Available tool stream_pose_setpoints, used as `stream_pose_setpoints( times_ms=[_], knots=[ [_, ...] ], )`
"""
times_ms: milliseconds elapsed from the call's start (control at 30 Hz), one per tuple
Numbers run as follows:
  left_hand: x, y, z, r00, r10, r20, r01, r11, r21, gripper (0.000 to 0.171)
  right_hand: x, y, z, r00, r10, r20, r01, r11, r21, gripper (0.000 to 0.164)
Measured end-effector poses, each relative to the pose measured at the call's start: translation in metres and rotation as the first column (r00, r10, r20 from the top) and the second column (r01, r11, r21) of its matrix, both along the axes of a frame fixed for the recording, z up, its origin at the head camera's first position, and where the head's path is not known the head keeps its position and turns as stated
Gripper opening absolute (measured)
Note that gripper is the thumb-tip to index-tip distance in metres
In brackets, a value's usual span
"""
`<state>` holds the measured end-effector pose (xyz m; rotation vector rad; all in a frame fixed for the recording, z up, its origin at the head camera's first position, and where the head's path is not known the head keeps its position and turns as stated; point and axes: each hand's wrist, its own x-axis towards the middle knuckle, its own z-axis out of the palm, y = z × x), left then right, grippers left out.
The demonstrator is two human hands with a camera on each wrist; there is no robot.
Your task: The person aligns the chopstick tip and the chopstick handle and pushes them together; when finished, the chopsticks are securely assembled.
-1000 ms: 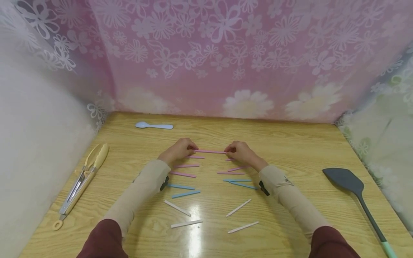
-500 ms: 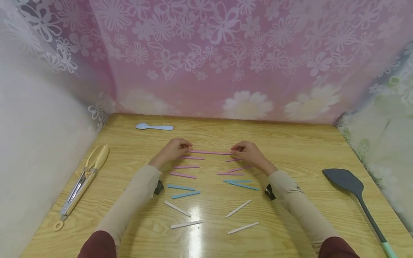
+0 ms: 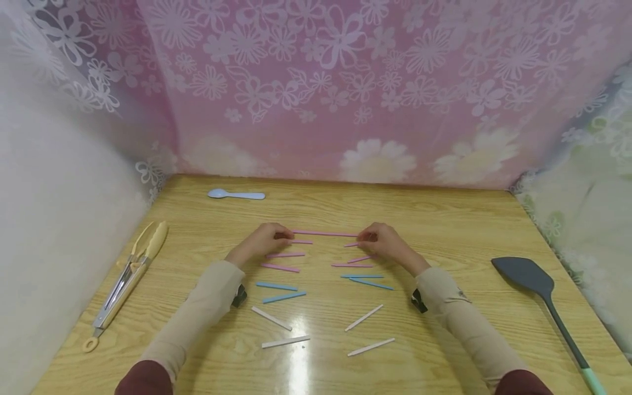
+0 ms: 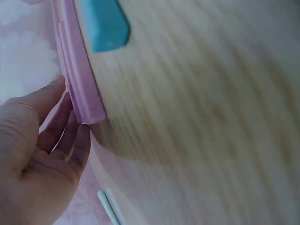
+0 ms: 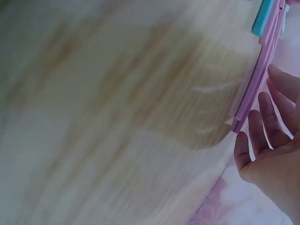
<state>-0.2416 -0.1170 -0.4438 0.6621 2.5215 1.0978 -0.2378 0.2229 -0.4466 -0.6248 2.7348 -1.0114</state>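
Observation:
A long pink stick (image 3: 326, 233) lies crosswise on the wooden table between both hands. My left hand (image 3: 261, 241) is at its left end; in the left wrist view the fingertips (image 4: 82, 133) touch the end of a pink stick (image 4: 84, 89), barely bent. My right hand (image 3: 387, 241) is at the right end, fingers relaxed; in the right wrist view the fingertips (image 5: 241, 138) are right beside the pink sticks (image 5: 251, 98). Shorter pink sticks lie just nearer, partly hidden by the hands: one at left (image 3: 302, 242), one at right (image 3: 351, 244).
More pink (image 3: 280, 267), blue (image 3: 276, 286) and white sticks (image 3: 286, 342) lie in two columns toward the front. Tongs (image 3: 128, 280) are at the left, a light blue spoon (image 3: 237, 195) at the back left, a dark spatula (image 3: 530, 280) at the right. A floral cloth (image 3: 316, 109) hangs behind.
Both hands have spread outward from the long pink stick's ends, then come slightly nearer the front. More of that stick shows between them; the other sticks lie as before.

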Motion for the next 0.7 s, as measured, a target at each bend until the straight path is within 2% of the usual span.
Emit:
stream_pose_setpoints(
  times_ms=[133,367,533,700],
  knots=[
    [-0.0016,0.0026,-0.0025,1.000,-0.007,-0.010,0.007,1.000,-0.029,0.026,0.0008,-0.0018,-0.0008,1.000,0.022,-0.018,-0.022,1.000,0.012,0.015],
    [-0.0036,0.0047,0.0000,0.998,-0.041,-0.054,0.037,0.997,-0.072,0.022,0.0027,-0.0053,0.0029,1.000,0.009,0.010,-0.010,0.999,0.036,0.011],
    [-0.0044,0.0053,0.0002,0.996,-0.046,-0.078,0.041,0.997,-0.067,0.020,0.0026,-0.0051,0.0021,1.000,0.019,0.007,-0.019,0.998,0.058,0.009],
    [-0.0023,0.0058,-0.0001,0.997,-0.038,-0.065,0.034,0.997,-0.063,0.020,0.0028,-0.0045,0.0006,1.000,0.030,0.006,-0.030,0.998,0.049,0.009]
  ],
)
